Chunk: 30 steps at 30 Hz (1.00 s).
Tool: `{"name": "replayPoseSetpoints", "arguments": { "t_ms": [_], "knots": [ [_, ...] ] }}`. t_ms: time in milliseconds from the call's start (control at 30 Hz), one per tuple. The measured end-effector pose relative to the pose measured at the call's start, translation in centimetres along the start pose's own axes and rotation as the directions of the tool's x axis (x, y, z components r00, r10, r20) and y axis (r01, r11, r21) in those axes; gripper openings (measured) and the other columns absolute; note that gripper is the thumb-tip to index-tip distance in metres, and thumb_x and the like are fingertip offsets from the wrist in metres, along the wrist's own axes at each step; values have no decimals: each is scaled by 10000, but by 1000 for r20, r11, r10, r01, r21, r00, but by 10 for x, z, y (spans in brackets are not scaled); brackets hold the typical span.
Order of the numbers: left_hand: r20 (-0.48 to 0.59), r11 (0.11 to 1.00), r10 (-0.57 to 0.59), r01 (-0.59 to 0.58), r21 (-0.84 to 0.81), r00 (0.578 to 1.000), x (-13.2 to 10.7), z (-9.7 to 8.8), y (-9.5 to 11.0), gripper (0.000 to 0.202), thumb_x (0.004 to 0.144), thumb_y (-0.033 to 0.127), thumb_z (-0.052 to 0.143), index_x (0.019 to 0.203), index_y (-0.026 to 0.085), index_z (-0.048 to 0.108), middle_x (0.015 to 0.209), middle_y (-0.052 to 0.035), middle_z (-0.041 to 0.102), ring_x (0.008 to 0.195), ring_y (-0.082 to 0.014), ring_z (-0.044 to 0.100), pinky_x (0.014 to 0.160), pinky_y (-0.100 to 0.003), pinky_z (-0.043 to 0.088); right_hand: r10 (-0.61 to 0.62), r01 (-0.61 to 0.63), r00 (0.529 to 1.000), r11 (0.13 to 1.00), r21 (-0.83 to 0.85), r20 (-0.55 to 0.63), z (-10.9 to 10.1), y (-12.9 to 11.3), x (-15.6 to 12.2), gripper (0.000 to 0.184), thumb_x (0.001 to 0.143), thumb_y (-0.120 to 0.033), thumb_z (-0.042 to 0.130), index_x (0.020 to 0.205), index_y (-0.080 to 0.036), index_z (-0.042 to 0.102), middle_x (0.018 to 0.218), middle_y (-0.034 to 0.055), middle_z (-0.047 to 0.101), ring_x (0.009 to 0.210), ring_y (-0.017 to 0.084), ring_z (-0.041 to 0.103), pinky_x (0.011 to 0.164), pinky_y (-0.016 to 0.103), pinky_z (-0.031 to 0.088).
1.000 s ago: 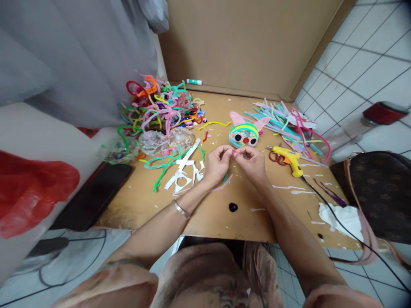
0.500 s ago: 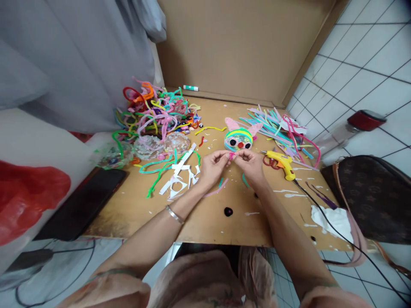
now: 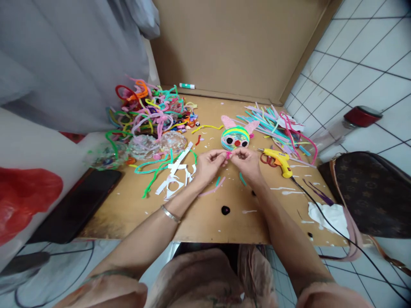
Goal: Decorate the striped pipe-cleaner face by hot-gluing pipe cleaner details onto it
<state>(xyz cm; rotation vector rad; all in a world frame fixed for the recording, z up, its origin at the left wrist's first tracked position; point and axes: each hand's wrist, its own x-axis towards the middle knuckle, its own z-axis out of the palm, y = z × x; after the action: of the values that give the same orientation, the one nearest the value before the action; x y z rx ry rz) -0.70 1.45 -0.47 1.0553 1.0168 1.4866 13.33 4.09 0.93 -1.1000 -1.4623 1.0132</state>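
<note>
Between the fingertips of both hands is a small bright pink piece of pipe cleaner (image 3: pixel 228 155), mostly covered by the fingers. My left hand (image 3: pixel 210 164) pinches its left side, and my right hand (image 3: pixel 246 163) pinches its right side. Just beyond the hands stands a clear animal head (image 3: pixel 236 137) with pink ears, black eyes, a red nose and green and yellow bands. Short teal and pink pipe cleaner offcuts (image 3: pixel 217 188) lie below the hands. A black fuzzy disc (image 3: pixel 225 210) rests nearer the table's front edge.
A yellow glue gun (image 3: pixel 278 159) lies to the right over red-handled scissors (image 3: pixel 269 160), its cord trailing to the front right. Pipe cleaners (image 3: pixel 272 124) lie behind it. At left are a tangled heap (image 3: pixel 154 113), white paper scraps (image 3: pixel 175 175) and a black phone-like slab (image 3: pixel 77 205). A brown bag (image 3: pixel 369 192) sits right.
The whole view has shifted slightly, so everything appears a little further left and up. Both hands keep their pinch on the pink piece, with hardly any finger movement.
</note>
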Motion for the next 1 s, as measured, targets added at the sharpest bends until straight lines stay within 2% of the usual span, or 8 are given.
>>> {"name": "replayPoseSetpoints", "arguments": {
  "t_ms": [267,467,633,767,900,933,1000],
  "knots": [
    [18,1000,2,-2,7,1000,1,-1,-1,143,759,292,776,797,155,768,660,-9,707,605,-107,622,671,-260,520,-7,8,1000,999,40,-3,0,3,-1,182,620,-372,707,608,-200,649,565,-39,595,540,85,448,537,234,349],
    [-25,1000,-4,4,-3,1000,-1,3,0,116,769,267,769,780,153,749,651,2,696,602,-97,608,653,-238,507,-18,18,1000,1000,16,21,0,6,0,186,647,-376,703,623,-204,635,569,-40,576,540,89,447,545,241,359],
    [14,998,0,1,-64,1000,-2,1,-1,212,778,347,807,825,151,742,691,-15,710,614,-103,619,655,-250,519,3,-4,1000,999,35,22,1,5,0,215,645,-402,710,631,-205,626,588,-34,600,545,90,481,557,242,385],
    [21,998,-29,30,-51,999,0,-2,-4,305,696,397,870,808,145,741,656,-15,698,587,-108,610,610,-246,505,4,-4,1000,1000,1,26,2,6,0,236,640,-425,710,632,-206,625,585,-33,608,553,93,485,545,232,376],
    [-37,1000,-11,11,-4,999,2,-4,-5,289,651,390,867,732,154,721,609,2,674,554,-99,579,588,-234,483,-40,53,992,993,-109,116,2,7,1,257,729,-457,677,690,-204,653,635,-11,650,586,119,538,592,254,434],
    [-56,1000,-7,7,4,998,3,-4,-5,285,649,389,862,722,157,715,606,4,670,548,-98,572,584,-233,478,-62,84,991,980,-183,120,0,6,1,262,765,-462,663,729,-203,672,668,-1,668,611,131,560,624,268,459],
    [-84,1000,-3,4,9,996,4,-5,-5,288,655,397,852,717,158,703,619,2,670,544,-97,565,574,-231,466,-119,122,992,901,-416,33,-11,3,3,284,842,-466,627,853,-195,711,802,45,720,729,176,625,735,318,509]
  ]
}}
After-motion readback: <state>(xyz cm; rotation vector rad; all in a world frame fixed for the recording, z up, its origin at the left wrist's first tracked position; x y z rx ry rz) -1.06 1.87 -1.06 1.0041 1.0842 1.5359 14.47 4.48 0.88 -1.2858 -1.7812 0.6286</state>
